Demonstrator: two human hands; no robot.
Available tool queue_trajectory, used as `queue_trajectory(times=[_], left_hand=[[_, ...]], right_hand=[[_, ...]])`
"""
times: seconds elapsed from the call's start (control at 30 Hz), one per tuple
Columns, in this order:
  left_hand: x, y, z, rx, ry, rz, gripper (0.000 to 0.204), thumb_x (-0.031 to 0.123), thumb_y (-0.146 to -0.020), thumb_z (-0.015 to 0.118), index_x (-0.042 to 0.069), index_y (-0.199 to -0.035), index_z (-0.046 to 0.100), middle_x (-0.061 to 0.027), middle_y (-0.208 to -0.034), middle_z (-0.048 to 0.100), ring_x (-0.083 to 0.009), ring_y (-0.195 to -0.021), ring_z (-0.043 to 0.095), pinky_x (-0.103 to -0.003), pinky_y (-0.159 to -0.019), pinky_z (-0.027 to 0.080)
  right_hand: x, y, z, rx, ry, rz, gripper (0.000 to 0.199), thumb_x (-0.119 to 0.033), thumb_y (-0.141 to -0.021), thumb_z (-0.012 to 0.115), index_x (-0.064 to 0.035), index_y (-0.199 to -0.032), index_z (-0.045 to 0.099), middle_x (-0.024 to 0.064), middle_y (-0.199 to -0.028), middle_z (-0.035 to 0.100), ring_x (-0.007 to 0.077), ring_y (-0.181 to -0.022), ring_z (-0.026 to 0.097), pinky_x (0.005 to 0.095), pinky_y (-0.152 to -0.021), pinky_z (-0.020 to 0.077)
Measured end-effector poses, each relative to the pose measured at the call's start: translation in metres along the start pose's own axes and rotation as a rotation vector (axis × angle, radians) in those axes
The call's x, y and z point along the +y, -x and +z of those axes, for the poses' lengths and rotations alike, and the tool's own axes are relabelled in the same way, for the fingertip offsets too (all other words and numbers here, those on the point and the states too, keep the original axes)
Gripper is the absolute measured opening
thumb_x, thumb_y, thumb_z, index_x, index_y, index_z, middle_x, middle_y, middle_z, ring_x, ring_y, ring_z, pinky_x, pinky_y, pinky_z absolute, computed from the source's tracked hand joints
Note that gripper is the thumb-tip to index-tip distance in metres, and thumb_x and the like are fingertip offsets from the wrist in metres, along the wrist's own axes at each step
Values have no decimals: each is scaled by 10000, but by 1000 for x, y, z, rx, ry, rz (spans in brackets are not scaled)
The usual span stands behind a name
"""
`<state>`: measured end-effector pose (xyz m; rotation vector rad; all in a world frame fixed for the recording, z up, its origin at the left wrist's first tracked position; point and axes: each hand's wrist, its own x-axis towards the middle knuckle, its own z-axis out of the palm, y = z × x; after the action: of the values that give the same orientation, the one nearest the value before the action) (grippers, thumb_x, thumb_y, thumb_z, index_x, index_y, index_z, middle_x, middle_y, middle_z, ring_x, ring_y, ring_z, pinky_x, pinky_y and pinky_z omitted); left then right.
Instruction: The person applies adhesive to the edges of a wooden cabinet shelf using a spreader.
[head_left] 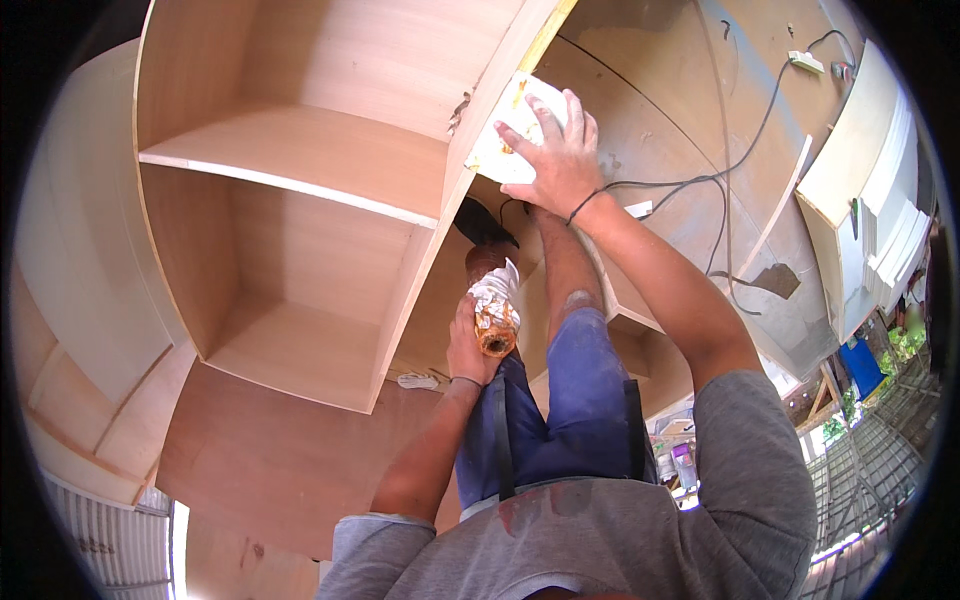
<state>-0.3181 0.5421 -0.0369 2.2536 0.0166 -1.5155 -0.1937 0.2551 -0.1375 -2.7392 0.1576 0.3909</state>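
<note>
My left hand (468,340) is closed around a bottle (494,325) whose upper part shows a crumpled white wrap. Brown-orange residue coats the bottle's open mouth, which faces up towards me. My right hand (557,150) grips a flat white square piece (496,158) with its fingers spread across the face. Amber smears mark this piece, and it rests at the long side edge of a light wooden cabinet (425,250). I cannot tell whether the piece is pressed against the edge or just beside it. The underside of the right palm is hidden.
The cabinet has open compartments split by a shelf (290,185). Dark cables (690,182) run across the floor on the right, near a power strip (806,62). Stacked white boards (893,230) stand far right. Pale panels (90,240) lean at the left.
</note>
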Motion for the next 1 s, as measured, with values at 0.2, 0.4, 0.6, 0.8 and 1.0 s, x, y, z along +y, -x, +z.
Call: queue_trajectory(times=[0.2,0.4,0.6,0.8,1.0], left_hand=[[-13,1,-4,22,-9,34,1026,302,-692,872,50,-1501,291,-141,-1548,362,-361,-1363,403,-418,-1123,388],[-17,-4,1,29,-22,76,1003,302,-712,858,50,-1500,291,-138,-1551,360,-357,-1357,409,-417,-1117,397],[-16,1,-3,19,13,43,992,301,-718,854,55,-1498,293,-129,-1551,358,-353,-1349,416,-417,-1108,406],[-23,5,-5,26,40,68,998,295,-718,855,55,-1499,283,-128,-1553,355,-352,-1355,411,-412,-1115,400],[-27,6,-5,21,62,49,993,301,-714,857,51,-1494,295,-132,-1553,358,-350,-1366,404,-410,-1124,395]], right_hand=[[-6,8,-27,-145,96,37,828,-564,-597,831,-361,-1364,596,144,-1487,411,527,-1389,238,652,-1046,284],[0,-22,-41,-201,197,45,819,-573,-628,807,-341,-1383,592,141,-1506,421,530,-1398,225,661,-1041,278],[-1,-19,-49,-212,297,55,786,-580,-618,796,-355,-1351,623,119,-1477,475,516,-1380,265,658,-1015,317],[-7,-29,-53,-239,309,71,808,-588,-632,799,-343,-1376,600,121,-1505,438,521,-1400,243,672,-1045,300],[-1,-13,-61,-393,336,150,815,-604,-648,793,-361,-1396,576,124,-1536,392,530,-1410,218,689,-1064,279]])
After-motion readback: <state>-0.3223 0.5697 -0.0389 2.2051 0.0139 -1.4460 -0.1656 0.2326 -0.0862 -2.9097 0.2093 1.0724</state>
